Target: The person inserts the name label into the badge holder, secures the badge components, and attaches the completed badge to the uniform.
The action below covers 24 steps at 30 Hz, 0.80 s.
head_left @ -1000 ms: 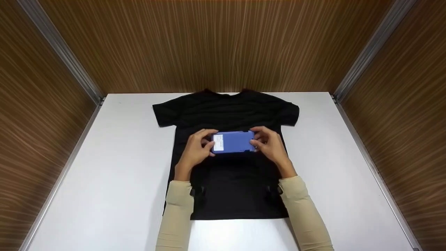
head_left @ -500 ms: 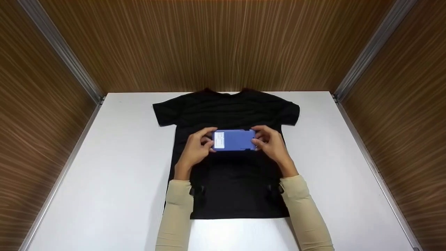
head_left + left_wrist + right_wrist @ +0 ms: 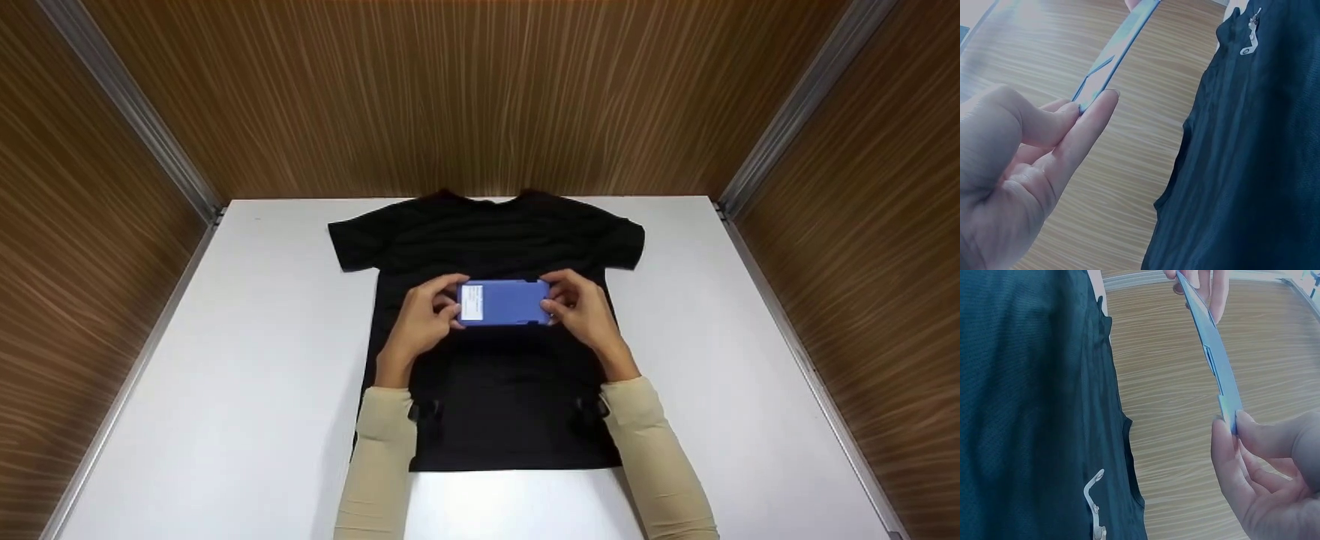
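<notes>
A thin, flat blue rectangular case with a white label at its left end is held level between both hands, over the black T-shirt. My left hand pinches the labelled end between thumb and fingers. At the opposite end, near a small notch, my right hand pinches it the same way. The right wrist view shows the blue case edge-on, slim and slightly curved. A small silver metal piece lies on the shirt below; the head view does not show it.
Spread out flat, the T-shirt has its collar at the back edge of a white table and both sleeves out sideways. Wood-patterned panels stand at the back and both sides, joined by metal corner rails.
The blue case rises slightly and levels out from a small tilt between the first two frames. Both hands keep their hold and are nearly still since then.
</notes>
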Motion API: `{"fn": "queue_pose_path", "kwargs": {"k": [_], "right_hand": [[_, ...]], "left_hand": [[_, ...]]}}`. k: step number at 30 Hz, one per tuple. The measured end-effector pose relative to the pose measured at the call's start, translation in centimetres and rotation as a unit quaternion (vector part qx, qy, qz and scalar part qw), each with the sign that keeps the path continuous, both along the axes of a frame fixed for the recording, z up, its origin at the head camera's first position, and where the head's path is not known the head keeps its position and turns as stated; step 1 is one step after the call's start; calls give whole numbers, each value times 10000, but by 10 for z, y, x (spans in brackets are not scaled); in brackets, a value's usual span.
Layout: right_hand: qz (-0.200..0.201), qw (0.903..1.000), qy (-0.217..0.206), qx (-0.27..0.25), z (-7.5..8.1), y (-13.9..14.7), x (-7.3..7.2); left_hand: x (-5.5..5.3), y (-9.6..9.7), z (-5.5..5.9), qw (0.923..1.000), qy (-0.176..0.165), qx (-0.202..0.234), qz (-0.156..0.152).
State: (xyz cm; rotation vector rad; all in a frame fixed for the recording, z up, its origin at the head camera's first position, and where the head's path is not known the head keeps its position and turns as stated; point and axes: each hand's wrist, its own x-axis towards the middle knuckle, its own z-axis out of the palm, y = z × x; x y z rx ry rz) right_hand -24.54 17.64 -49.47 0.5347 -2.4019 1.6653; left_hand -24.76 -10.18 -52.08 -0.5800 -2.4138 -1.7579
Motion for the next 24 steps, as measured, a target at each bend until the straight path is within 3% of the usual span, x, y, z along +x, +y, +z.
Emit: {"fn": "queue_pose_path", "kwargs": {"k": [8,19,24], "right_hand": [[-299,9991,257,127,-22,0,-16],[-131,9995,264,62,-27,5,-15],[-227,9995,190,82,-21,1,-12]], "left_hand": [[-2,-1,2,9998,168,52,94],[1,-1,-2,9996,278,-43,60],[0,0,-2,9995,312,33,64]]}}
